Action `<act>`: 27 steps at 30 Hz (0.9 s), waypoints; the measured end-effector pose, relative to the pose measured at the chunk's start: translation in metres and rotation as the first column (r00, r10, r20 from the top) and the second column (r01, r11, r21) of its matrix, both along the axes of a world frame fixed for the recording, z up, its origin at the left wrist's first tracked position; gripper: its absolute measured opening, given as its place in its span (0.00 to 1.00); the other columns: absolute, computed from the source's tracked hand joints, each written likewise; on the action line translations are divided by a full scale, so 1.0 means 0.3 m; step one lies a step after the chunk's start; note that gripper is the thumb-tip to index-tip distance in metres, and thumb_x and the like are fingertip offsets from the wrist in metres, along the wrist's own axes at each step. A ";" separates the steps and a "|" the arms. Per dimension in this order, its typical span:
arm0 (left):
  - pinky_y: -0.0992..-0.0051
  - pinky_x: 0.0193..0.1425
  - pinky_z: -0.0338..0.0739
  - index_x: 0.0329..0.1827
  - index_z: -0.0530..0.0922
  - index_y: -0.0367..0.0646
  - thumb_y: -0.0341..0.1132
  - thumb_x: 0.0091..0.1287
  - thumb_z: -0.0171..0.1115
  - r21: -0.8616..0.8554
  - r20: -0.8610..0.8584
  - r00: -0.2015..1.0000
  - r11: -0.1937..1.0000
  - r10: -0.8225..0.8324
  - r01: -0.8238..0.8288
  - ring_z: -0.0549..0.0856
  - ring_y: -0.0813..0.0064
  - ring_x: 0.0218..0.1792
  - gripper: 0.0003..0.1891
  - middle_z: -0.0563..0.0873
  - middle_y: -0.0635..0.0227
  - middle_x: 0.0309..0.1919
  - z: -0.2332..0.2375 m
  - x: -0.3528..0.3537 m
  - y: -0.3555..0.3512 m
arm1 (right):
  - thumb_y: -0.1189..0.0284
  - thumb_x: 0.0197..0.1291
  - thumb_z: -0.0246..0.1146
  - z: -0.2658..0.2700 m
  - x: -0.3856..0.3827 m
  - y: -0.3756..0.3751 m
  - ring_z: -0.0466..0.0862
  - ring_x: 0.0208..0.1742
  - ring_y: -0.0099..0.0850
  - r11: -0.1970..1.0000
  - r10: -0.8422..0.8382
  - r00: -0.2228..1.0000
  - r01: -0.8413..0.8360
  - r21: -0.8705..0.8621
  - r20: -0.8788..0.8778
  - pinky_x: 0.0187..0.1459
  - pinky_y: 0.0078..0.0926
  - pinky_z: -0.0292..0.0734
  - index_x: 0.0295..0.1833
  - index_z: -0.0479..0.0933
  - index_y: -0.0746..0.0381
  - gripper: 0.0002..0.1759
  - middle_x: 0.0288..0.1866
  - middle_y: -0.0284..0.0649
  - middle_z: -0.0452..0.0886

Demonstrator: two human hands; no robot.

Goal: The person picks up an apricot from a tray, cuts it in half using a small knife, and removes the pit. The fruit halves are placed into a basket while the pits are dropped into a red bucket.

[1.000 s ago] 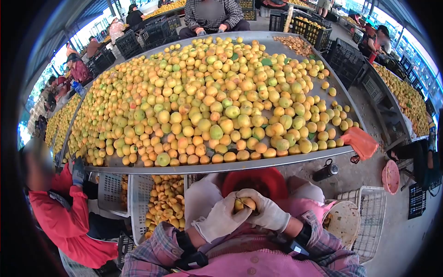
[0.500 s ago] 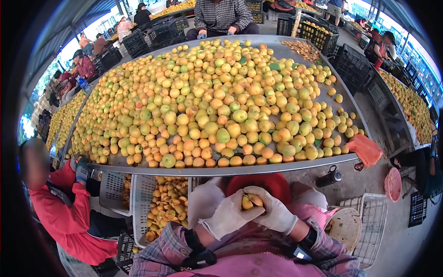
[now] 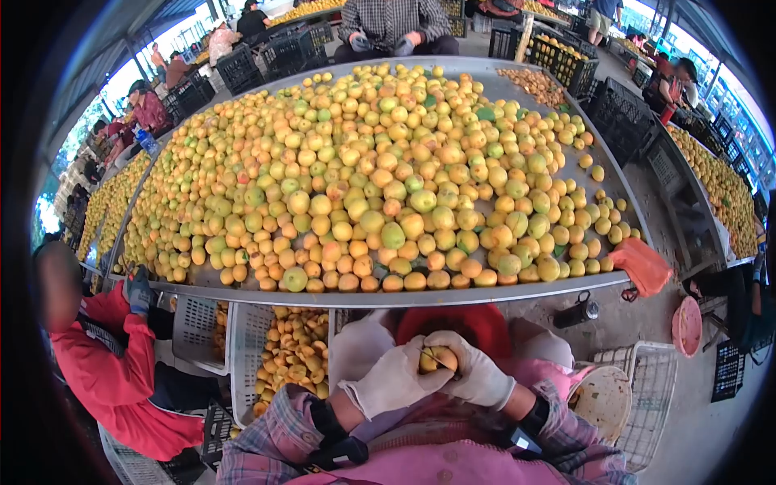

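Note:
Both gloved hands meet at the lower middle, above my lap. My left hand [image 3: 396, 378] is closed on one side of a yellow-orange fruit [image 3: 437, 360]. Against the fruit's other side, my right hand [image 3: 477, 370] has its fingers wrapped round it. A dark line shows across the fruit, and part of it is hidden by the fingers. Just beyond the hands sits a red basin [image 3: 454, 323]. A large heap of yellow and orange fruit [image 3: 356, 186] covers the metal table [image 3: 404, 297] in front.
Crates of split fruit [image 3: 295, 352] stand at the left, near a person in red [image 3: 121, 380]. Across the table sits another person [image 3: 396, 24]. An orange bag [image 3: 643, 265] hangs at the right corner. A white bucket [image 3: 605, 400] and a black bottle [image 3: 576, 312] are at the right.
The fruit has turned a little between my hands, which stay close together. Across the table, the other person's hands have shifted. The whole view has tilted slightly.

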State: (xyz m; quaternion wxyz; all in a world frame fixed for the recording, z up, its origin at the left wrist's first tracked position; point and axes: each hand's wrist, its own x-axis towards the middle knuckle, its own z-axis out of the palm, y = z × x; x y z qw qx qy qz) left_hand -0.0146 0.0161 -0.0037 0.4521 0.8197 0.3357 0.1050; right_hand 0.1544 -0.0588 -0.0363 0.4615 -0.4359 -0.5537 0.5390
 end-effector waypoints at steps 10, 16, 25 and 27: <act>0.68 0.36 0.79 0.60 0.70 0.38 0.36 0.64 0.65 -0.495 -0.053 0.989 0.864 -0.139 0.095 0.87 0.64 0.32 0.24 0.84 0.56 0.31 0.102 -0.024 0.026 | 0.80 0.54 0.70 0.084 0.047 -0.018 0.78 0.44 0.20 0.960 -0.020 0.999 0.010 -0.281 -0.034 0.41 0.19 0.78 0.61 0.69 0.57 0.29 0.51 0.33 0.75; 0.79 0.46 0.79 0.65 0.70 0.40 0.30 0.68 0.62 -0.846 0.236 0.944 0.527 0.229 0.083 0.83 0.78 0.44 0.22 0.82 0.68 0.48 0.021 -0.044 0.014 | 0.79 0.56 0.68 0.167 0.081 -0.015 0.78 0.25 0.20 0.864 -0.053 0.965 -0.084 -0.496 -0.256 0.21 0.16 0.73 0.75 0.55 0.54 0.43 0.43 0.34 0.78; 0.77 0.48 0.78 0.51 0.80 0.37 0.29 0.67 0.62 -0.689 0.251 0.918 0.723 0.306 -0.052 0.81 0.80 0.47 0.11 0.84 0.66 0.45 -0.024 -0.105 -0.058 | 0.80 0.54 0.66 0.081 -0.047 -0.031 0.78 0.22 0.26 0.855 -0.048 0.913 -0.173 -0.489 -0.406 0.20 0.19 0.69 0.80 0.49 0.56 0.49 0.32 0.38 0.79; 0.78 0.48 0.77 0.52 0.80 0.36 0.29 0.67 0.62 -0.674 0.184 0.903 0.719 0.388 -0.171 0.81 0.81 0.46 0.12 0.84 0.67 0.44 -0.001 -0.169 -0.046 | 0.78 0.56 0.64 0.101 -0.063 -0.020 0.78 0.22 0.26 0.850 -0.047 0.897 -0.195 -0.490 -0.438 0.20 0.19 0.68 0.79 0.50 0.56 0.47 0.31 0.38 0.79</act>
